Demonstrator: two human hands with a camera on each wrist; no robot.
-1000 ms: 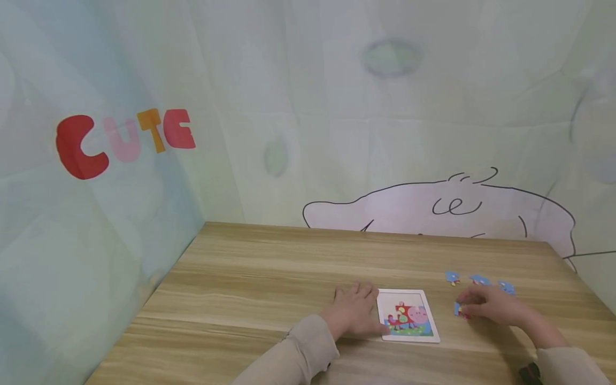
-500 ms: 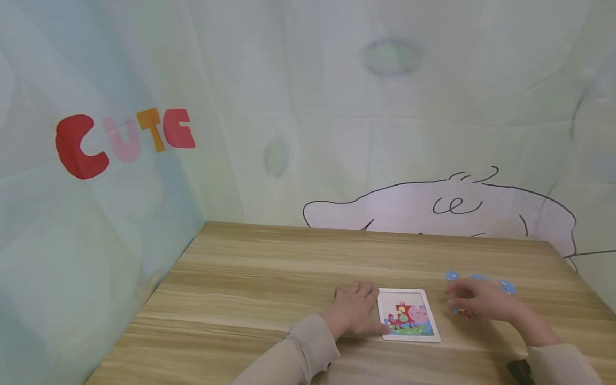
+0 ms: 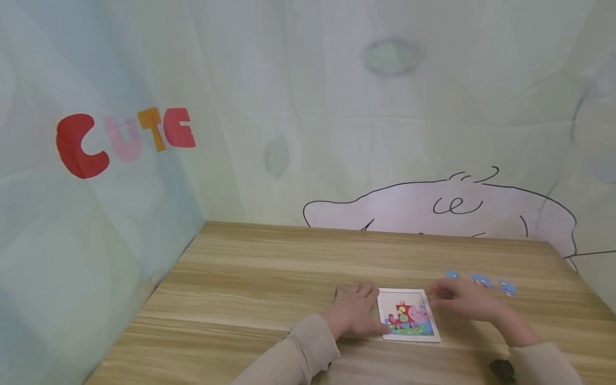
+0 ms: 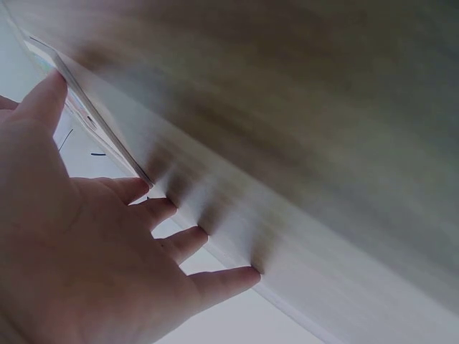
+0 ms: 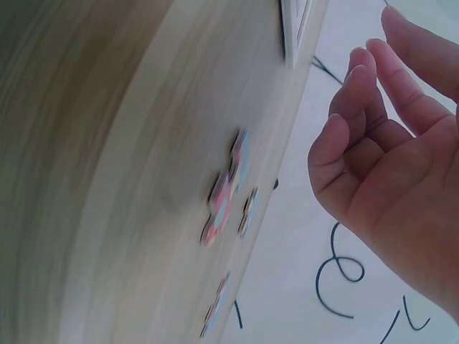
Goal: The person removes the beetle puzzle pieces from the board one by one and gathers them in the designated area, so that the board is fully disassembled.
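A square white-framed jigsaw tray [image 3: 394,292] lies on the table, its lower part filled with a pink and red cartoon pig picture on blue and green. My left hand [image 3: 353,313] rests at its left edge with the fingers spread on the tabletop; in the left wrist view the thumb [image 4: 46,100] touches the frame. Just right of the tray hovers my right hand [image 3: 464,299], fingers loosely bent and thumb apart. Nothing shows between its fingertips in the right wrist view, where loose jigsaw pieces [image 5: 219,208] lie on the table below.
Three blue jigsaw pieces [image 3: 481,280] lie in a row behind the right hand. A dark object [image 3: 502,370] shows beside the right sleeve. The wooden table [image 3: 240,289] meets a printed cloth backdrop [image 3: 289,107] at the back and left.
My right hand has left the jigsaw piece it was touching and moved left toward the tray; that piece is now hidden behind it in the head view. The left hand stays put.
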